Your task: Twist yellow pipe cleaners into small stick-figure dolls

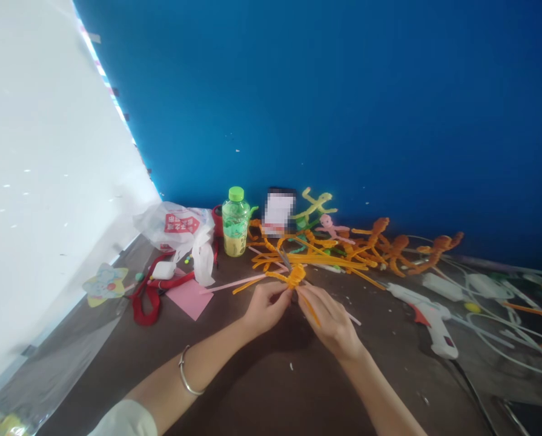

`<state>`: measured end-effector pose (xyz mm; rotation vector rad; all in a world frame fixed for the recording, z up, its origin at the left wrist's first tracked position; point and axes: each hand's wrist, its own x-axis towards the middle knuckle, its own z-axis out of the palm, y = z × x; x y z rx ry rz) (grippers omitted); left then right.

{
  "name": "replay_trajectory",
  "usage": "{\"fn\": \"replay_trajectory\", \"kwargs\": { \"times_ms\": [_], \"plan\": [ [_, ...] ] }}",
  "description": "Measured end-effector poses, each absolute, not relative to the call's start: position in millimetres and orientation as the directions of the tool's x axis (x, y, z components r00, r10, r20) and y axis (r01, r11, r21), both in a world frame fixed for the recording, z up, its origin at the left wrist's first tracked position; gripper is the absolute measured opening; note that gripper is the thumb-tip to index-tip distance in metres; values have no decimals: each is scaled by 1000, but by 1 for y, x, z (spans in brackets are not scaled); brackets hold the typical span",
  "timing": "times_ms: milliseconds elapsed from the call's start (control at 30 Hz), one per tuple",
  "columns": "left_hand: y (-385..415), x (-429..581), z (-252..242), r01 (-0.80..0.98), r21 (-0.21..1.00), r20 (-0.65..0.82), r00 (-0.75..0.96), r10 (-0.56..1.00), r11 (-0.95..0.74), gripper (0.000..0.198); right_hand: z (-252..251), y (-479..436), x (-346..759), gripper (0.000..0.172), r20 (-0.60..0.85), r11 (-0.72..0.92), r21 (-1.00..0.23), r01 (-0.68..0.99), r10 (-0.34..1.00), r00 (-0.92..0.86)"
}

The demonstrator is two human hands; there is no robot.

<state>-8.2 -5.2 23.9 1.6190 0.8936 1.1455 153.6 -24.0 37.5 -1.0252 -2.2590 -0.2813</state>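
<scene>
Between my two hands is an orange pipe-cleaner figure (pixel 297 276), with a coiled top and loose ends sticking out. My left hand (pixel 268 306) pinches it from the left, fingers closed. From the other side my right hand (pixel 327 315) is closed on the same piece, and one orange strand runs across its fingers. Just beyond the hands lies a bundle of orange pipe cleaners (pixel 325 261). Finished-looking orange pipe-cleaner figures (pixel 398 251) rest to the right, near a pink figure (pixel 332 227) and a yellow-green one (pixel 316 203).
A white glue gun (pixel 427 315) lies on the right among white cables (pixel 484 330). A green-capped bottle (pixel 235 224) stands before the blue wall, beside a phone-like device (pixel 278 212). At left are a plastic bag (pixel 175 224), red strap (pixel 146 306) and pink paper (pixel 191 300).
</scene>
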Motion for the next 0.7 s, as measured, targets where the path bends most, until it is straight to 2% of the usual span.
{"fn": "replay_trajectory", "kwargs": {
  "times_ms": [100,167,233,267,333,433,500,700],
  "plan": [
    [-3,-12,30,185,890,344,324,881,-416,37,38,-19,156,21,667,670,-207,713,629,-398],
    [-1,-17,37,313,813,425,258,868,-491,35,42,-16,157,16,675,632,-370,681,686,-270],
    [2,-21,47,395,745,510,182,841,-537,25,47,-15,157,10,651,593,-503,629,739,-177],
    [4,-22,52,388,737,526,183,830,-553,18,50,-15,157,8,629,578,-552,600,762,-155],
    [7,-24,60,306,787,478,248,843,-536,21,55,-16,155,5,582,546,-635,547,803,-126],
    [11,-22,66,97,944,251,408,878,-315,31,61,-21,151,3,519,487,-739,465,852,-67],
    [13,-20,64,-15,991,123,458,880,-131,34,63,-25,148,3,471,439,-799,412,882,-27],
    [17,-18,54,-262,925,-110,504,857,273,43,63,-32,143,10,280,261,-927,270,959,35]
  ]
}}
